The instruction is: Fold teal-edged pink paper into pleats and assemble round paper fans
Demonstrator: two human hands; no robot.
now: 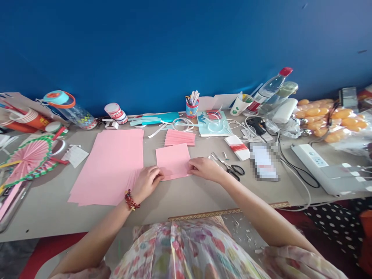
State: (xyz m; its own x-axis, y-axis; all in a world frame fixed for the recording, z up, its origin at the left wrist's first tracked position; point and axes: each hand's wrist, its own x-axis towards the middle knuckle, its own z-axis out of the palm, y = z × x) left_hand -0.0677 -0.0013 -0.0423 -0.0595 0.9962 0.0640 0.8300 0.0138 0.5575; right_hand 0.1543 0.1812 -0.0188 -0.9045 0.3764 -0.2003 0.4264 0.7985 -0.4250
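Note:
A pink sheet of paper [173, 159] lies on the table between my hands, its near edge folded in a narrow strip. My left hand [148, 180] is closed on the near left corner of that sheet, fingers pinched together. At the right edge, my right hand [202, 168] pinches the near right corner. Just behind the sheet sits a pleated pink paper [180, 137]. To the left is a stack of large pink sheets [113, 162], close to my left wrist. Black-handled scissors [231, 168] lie beside my right hand.
Along the blue wall stand a pen cup [192, 109], a glue tub [115, 112] and a plastic bottle [269, 91]. A pink paper fan [29, 159] lies far left. On the right are a phone [265, 162], cables and a power strip [316, 164]. A patterned strip [203, 215] runs along the front edge.

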